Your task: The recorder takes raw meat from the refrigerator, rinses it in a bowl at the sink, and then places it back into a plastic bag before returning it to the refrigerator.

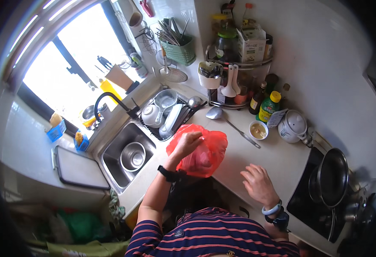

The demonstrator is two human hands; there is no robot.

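A red plastic bag (212,155) sits at the counter's front corner, bulging with contents that show only dimly through the film. My left hand (189,143) is closed on the upper part of the bag, fingers curled into the plastic. To the right, my right hand (257,183) is held over the counter edge with nothing in it and its fingers spread. Behind the bag, a metal ladle (214,113) lies with its long handle pointing towards me. A small white bowl (258,130) with yellowish liquid stands right of that handle.
Left is a steel sink (149,141) holding a metal basin (133,156); a dish rack (162,136) with bowls adjoins it. A frying pan (332,176) stands on the black cooktop (299,192) at right. Bottles and a lidded white pot (292,127) line the wall.
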